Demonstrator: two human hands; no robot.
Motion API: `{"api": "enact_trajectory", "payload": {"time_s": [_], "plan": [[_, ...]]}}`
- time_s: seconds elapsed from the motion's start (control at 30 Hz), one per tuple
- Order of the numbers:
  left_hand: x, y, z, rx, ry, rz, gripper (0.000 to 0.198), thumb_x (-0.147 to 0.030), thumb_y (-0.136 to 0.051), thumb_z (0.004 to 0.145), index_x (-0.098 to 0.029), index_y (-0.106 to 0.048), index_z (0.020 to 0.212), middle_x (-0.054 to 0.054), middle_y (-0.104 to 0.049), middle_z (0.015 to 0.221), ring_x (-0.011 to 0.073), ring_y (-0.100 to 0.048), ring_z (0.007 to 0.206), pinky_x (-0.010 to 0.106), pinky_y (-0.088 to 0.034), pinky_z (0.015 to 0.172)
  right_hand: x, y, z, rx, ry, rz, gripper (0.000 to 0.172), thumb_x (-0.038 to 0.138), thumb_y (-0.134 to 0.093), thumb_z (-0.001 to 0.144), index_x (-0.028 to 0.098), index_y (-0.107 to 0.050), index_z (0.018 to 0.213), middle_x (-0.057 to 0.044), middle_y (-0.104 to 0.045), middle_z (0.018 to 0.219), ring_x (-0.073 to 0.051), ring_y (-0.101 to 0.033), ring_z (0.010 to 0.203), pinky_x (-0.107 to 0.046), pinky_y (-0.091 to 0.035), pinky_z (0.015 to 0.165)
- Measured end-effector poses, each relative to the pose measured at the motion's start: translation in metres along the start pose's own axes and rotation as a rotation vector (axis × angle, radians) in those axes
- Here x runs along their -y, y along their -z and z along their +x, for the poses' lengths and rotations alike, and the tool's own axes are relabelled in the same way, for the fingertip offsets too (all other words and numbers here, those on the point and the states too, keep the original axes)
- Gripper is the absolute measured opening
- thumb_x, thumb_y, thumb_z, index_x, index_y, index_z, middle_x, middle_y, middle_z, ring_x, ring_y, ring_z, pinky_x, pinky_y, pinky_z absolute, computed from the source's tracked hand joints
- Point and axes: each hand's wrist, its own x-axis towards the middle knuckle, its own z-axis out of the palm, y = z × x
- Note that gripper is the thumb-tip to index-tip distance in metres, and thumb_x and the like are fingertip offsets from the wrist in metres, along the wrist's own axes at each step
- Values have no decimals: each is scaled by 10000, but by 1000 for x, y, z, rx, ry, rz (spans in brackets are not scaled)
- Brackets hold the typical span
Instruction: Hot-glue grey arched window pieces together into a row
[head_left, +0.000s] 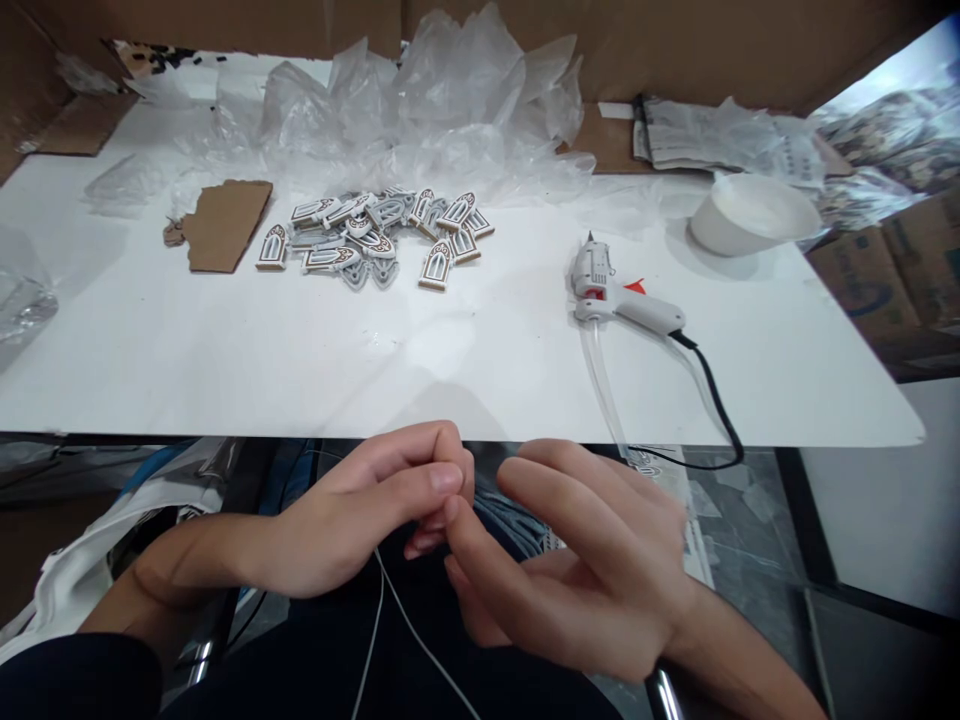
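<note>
My left hand (375, 510) is closed in front of the table edge, thumb pressed on the curled fingers; whatever they pinch is hidden. The fingers of my right hand (577, 560) are apart, and its thumb tip meets the left thumb; nothing shows in its grip. Below my left hand runs a thin white cord (381, 600) over my dark clothes. Beyond my hands lies a pile of small white arched window-shaped pieces (367, 235) with brown and gold trim. A white glue gun (596, 275) rests to the right, a clear glue stick in its back.
Crumpled clear plastic bags (457, 100) line the back of the white table (300, 370). A torn cardboard piece (229, 225) lies at left, a white bowl (750, 215) at right. The glue gun's black cable (720, 400) loops over the front edge.
</note>
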Motion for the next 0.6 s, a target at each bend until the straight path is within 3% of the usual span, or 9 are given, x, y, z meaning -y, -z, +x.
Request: {"api": "enact_trajectory", "payload": {"time_s": [0.6], "plan": [[0,-1,1,4,4,-4,273,-335,-489,981,-177,-448,763,-35,-396,691,97,-354,623,219,-312,566,-3,5,0,67,-20,18,159,218,-691,725,296,-711,863,33,-520,666,-103,-476,573,-260,-266,449]]}}
